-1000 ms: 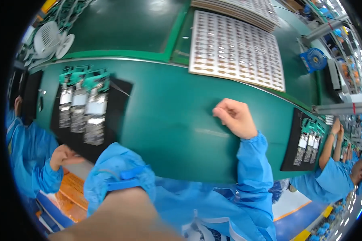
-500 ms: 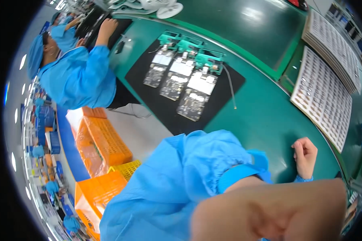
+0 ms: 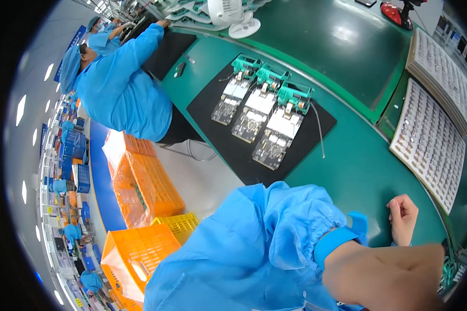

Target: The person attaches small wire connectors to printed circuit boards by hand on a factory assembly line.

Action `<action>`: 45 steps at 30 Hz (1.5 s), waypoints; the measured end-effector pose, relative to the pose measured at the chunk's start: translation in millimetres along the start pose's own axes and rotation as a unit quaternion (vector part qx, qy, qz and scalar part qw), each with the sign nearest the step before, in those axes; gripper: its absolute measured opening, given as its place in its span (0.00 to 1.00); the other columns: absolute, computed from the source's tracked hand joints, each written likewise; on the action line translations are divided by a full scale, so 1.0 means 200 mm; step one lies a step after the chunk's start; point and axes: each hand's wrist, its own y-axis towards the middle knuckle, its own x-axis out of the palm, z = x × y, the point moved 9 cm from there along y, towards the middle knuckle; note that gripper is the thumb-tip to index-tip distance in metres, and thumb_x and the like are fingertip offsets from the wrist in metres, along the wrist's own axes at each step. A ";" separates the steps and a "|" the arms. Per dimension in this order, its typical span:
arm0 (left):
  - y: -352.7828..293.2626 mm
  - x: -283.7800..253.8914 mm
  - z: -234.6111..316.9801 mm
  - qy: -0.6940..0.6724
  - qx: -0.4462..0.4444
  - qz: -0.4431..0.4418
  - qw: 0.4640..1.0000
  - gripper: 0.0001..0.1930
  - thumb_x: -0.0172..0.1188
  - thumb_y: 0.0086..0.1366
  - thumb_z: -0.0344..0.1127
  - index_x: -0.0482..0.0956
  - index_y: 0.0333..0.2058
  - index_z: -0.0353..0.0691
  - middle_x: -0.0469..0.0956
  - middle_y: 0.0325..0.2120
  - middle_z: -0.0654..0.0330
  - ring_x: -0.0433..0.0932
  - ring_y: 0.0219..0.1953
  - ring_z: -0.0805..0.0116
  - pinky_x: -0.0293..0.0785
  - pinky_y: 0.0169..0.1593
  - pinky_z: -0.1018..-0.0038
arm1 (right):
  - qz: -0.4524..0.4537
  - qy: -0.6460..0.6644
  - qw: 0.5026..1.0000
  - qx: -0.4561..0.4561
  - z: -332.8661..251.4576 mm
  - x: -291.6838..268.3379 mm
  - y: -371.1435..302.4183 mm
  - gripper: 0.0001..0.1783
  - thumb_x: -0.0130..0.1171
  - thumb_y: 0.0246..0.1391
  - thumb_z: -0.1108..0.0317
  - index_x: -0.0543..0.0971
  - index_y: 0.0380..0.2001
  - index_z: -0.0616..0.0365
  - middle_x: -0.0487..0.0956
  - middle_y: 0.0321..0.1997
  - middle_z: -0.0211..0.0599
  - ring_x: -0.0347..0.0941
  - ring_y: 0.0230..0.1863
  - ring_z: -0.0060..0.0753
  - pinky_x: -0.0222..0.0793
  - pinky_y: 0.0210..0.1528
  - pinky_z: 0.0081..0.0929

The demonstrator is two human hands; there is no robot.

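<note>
Only 1 of the wearer's 2 hands (image 3: 403, 220) with fingers (image 3: 408, 205) visible

Between four and five o'clock, the left hand (image 3: 399, 272) is slightly blurred with its fingers out of view, and it hides the forearm of the right hand (image 3: 403, 215), whose curled fingers cover the palm. The top edge crops a white fan (image 3: 226, 11) at twelve o'clock; pieces on the white sheet (image 3: 430, 147) at three are too small to identify.
</note>
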 end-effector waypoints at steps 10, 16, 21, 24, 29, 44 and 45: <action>0.26 0.03 -0.01 -0.401 -0.246 -0.013 0.882 0.31 0.38 0.77 0.43 0.64 0.11 0.41 0.63 0.10 0.66 0.64 0.16 0.69 0.72 0.43 0.64 | 0.006 0.028 1.000 -0.008 -0.05 0.04 0.01 0.08 0.61 0.60 0.71 0.78 0.26 0.61 0.75 0.21 0.22 0.65 0.20 0.10 0.58 0.22 0.12; 0.00 -0.04 0.00 -0.145 -0.484 -0.058 0.861 0.20 0.51 0.73 0.40 0.75 0.22 0.35 0.75 0.20 0.59 0.70 0.19 0.64 0.70 0.37 0.66 | 0.002 0.035 0.999 0.000 -0.05 0.06 0.00 0.08 0.61 0.59 0.72 0.79 0.26 0.62 0.75 0.20 0.22 0.67 0.20 0.10 0.61 0.22 0.12; 0.06 -0.50 0.42 0.370 -0.365 -0.002 0.854 0.16 0.53 0.67 0.31 0.80 0.21 0.33 0.78 0.22 0.55 0.76 0.29 0.58 0.73 0.38 0.67 | 0.007 0.036 0.999 -0.019 -0.07 0.05 -0.01 0.08 0.63 0.58 0.72 0.79 0.26 0.62 0.74 0.19 0.22 0.66 0.20 0.09 0.59 0.21 0.13; 0.02 -1.05 0.67 0.643 -0.337 0.092 0.682 0.09 0.56 0.68 0.30 0.79 0.30 0.31 0.79 0.28 0.57 0.77 0.32 0.71 0.72 0.36 0.75 | 0.021 0.020 1.000 -0.009 -0.03 0.02 -0.03 0.08 0.63 0.59 0.71 0.79 0.26 0.62 0.72 0.18 0.20 0.64 0.20 0.08 0.57 0.21 0.14; -0.23 -1.98 1.17 0.892 -0.222 -0.012 0.393 0.16 0.59 0.67 0.38 0.79 0.46 0.31 0.79 0.44 0.43 0.77 0.48 0.45 0.71 0.55 0.60 | 0.009 -0.009 0.997 -0.080 -0.05 -0.02 -0.05 0.08 0.64 0.58 0.69 0.79 0.28 0.62 0.74 0.19 0.26 0.66 0.22 0.12 0.62 0.24 0.19; -0.50 -2.30 1.33 0.715 -0.442 0.117 0.528 0.21 0.55 0.72 0.39 0.76 0.52 0.23 0.82 0.46 0.48 0.78 0.48 0.68 0.71 0.53 0.74 | 0.403 -0.277 0.871 -0.043 -0.08 -1.21 -0.15 0.09 0.63 0.54 0.65 0.82 0.36 0.58 0.82 0.31 0.43 0.80 0.32 0.41 0.75 0.36 0.36; -0.50 -2.25 1.35 0.711 -0.444 0.127 0.530 0.21 0.55 0.72 0.39 0.76 0.52 0.23 0.81 0.47 0.49 0.77 0.48 0.69 0.70 0.54 0.74 | 0.411 -0.305 0.859 -0.020 -0.09 -1.25 -0.12 0.09 0.61 0.55 0.64 0.82 0.34 0.56 0.80 0.33 0.41 0.79 0.35 0.43 0.74 0.39 0.39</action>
